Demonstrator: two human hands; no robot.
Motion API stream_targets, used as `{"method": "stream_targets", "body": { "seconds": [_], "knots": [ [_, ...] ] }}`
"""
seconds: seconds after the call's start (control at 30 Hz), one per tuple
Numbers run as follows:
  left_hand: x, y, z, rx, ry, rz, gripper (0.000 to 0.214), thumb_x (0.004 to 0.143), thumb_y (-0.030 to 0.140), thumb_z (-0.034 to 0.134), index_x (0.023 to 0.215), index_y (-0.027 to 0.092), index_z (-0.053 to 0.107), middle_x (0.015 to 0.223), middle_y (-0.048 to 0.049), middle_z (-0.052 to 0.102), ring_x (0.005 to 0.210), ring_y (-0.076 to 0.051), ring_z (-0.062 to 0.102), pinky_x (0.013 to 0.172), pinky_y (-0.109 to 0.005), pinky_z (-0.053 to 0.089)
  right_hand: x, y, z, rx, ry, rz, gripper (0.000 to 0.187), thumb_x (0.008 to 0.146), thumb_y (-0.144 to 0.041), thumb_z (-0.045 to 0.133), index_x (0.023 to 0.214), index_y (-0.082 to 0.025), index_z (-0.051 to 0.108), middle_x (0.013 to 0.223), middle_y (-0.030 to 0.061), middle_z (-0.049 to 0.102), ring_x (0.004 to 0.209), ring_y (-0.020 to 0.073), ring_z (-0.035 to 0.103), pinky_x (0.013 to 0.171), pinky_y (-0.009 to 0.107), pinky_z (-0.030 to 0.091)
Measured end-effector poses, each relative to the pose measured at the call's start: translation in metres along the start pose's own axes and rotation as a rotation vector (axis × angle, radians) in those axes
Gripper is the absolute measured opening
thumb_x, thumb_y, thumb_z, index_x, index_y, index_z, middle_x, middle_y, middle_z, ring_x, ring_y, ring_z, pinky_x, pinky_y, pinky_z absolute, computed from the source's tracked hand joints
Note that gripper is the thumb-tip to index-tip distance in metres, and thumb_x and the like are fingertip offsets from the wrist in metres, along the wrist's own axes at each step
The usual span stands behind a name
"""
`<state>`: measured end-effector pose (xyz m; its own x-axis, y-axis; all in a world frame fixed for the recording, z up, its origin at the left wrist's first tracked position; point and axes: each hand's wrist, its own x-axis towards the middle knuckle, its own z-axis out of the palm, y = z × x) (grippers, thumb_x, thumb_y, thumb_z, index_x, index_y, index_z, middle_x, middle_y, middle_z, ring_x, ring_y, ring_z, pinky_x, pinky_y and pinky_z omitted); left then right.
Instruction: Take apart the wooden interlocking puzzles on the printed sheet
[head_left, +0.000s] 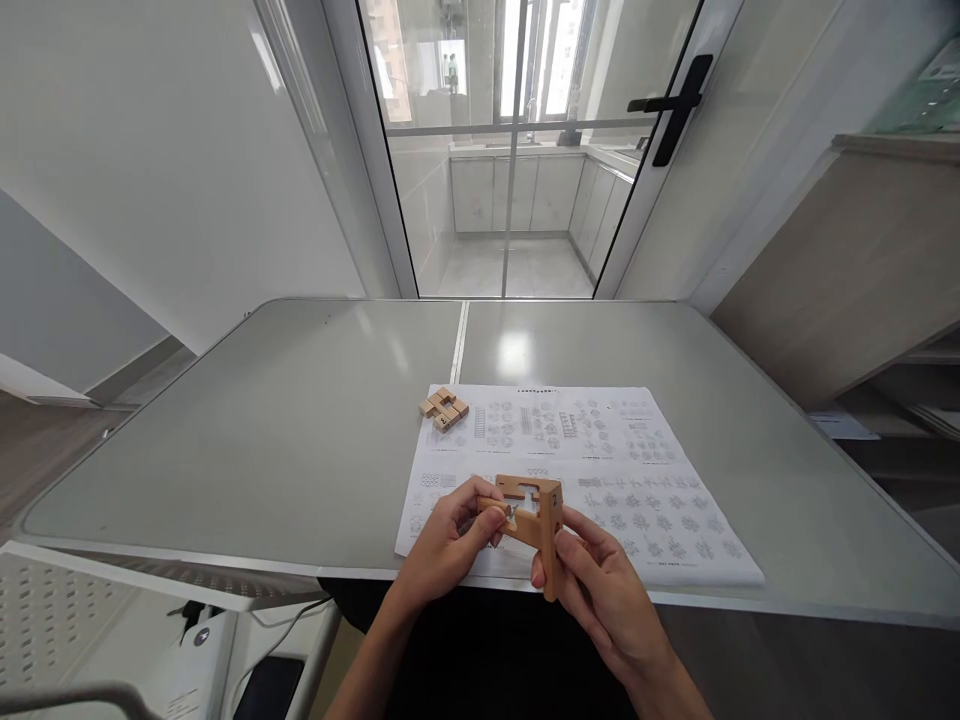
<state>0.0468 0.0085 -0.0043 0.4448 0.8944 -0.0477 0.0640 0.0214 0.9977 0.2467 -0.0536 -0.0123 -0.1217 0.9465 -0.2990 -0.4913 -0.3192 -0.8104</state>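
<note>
The wooden puzzle is held just above the diagram sheet at the table's near edge, left hand pinching its left end, right hand gripping its upright bar, apparently mid-fitting; the next move calls for squarely aligned notches.

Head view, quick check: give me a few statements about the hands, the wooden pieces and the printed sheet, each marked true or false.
1. The left hand and right hand both hold the wooden puzzle frame. True.
2. The small block cluster lies at the near right corner of the printed sheet. False: it lies at the far left corner.
3. The printed sheet lies flat on the grey table. True.
4. The right hand rests flat on the table. False: it grips the frame.
</note>
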Motion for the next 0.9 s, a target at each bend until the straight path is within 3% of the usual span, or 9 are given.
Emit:
{"method": "stream_targets", "body": {
  "seconds": [0.1, 0.23, 0.4, 0.6, 0.77, 0.9],
  "knots": [
    [0.000, 0.000, 0.000, 0.017, -0.016, 0.022, 0.042, 0.104, 0.060, 0.058, 0.098, 0.018, 0.058, 0.070, 0.0026, 0.055, 0.067, -0.013, 0.048, 0.069, -0.027, 0.038, 0.001, 0.006, -0.006, 0.063, -0.022, 0.005, 0.056, 0.089, -0.060, 0.083, 0.127, -0.019, 0.076, 0.070, 0.0035, 0.076, 0.029, -0.0028, 0.029, 0.040, 0.017, 0.039],
    [-0.001, 0.000, 0.001, 0.017, -0.017, 0.021, 0.044, 0.105, 0.061, 0.056, 0.097, 0.018, 0.059, 0.065, 0.0031, 0.053, 0.062, -0.013, 0.046, 0.065, -0.027, 0.037, -0.001, 0.009, -0.007, 0.108, -0.058, 0.009, 0.058, 0.091, -0.062, 0.080, 0.129, -0.020, 0.075, 0.069, 0.0041, 0.075, 0.029, -0.0026, 0.027, 0.037, 0.015, 0.027],
    [0.000, 0.001, 0.002, -0.001, -0.024, 0.035, 0.044, 0.103, 0.061, 0.059, 0.097, 0.017, 0.061, 0.065, 0.0030, 0.054, 0.061, -0.012, 0.046, 0.064, -0.026, 0.037, -0.005, 0.008, -0.004, 0.040, 0.004, -0.060, 0.058, 0.088, -0.063, 0.082, 0.124, -0.018, 0.078, 0.066, 0.0047, 0.073, 0.029, -0.0008, 0.025, 0.035, 0.017, 0.023],
    [0.003, -0.002, 0.005, -0.044, -0.069, 0.044, 0.043, 0.104, 0.059, 0.058, 0.095, 0.017, 0.060, 0.065, 0.0029, 0.054, 0.060, -0.012, 0.046, 0.063, -0.025, 0.037, -0.009, 0.011, -0.009, 0.052, -0.014, -0.098, 0.055, 0.089, -0.061, 0.082, 0.126, -0.021, 0.078, 0.064, 0.0043, 0.073, 0.030, -0.0010, 0.023, 0.033, 0.015, 0.017],
    [0.001, 0.000, 0.008, -0.088, -0.078, 0.041, 0.045, 0.102, 0.061, 0.061, 0.093, 0.017, 0.058, 0.067, 0.0018, 0.057, 0.061, -0.012, 0.049, 0.063, -0.025, 0.039, -0.015, 0.011, -0.013, -0.051, -0.014, -0.124, 0.053, 0.090, -0.060, 0.080, 0.126, -0.021, 0.079, 0.067, 0.0059, 0.073, 0.036, 0.0071, 0.043, 0.031, 0.017, 0.024],
    [0.001, 0.009, 0.013, -0.096, -0.094, 0.060, 0.042, 0.104, 0.057, 0.060, 0.093, 0.017, 0.059, 0.069, 0.0008, 0.058, 0.062, -0.012, 0.051, 0.064, -0.026, 0.041, -0.019, 0.000, -0.012, 0.018, 0.002, -0.162, 0.047, 0.088, -0.060, 0.082, 0.120, -0.025, 0.081, 0.062, 0.0070, 0.073, 0.046, 0.0148, 0.060, 0.034, 0.018, 0.030]
  ]
}}
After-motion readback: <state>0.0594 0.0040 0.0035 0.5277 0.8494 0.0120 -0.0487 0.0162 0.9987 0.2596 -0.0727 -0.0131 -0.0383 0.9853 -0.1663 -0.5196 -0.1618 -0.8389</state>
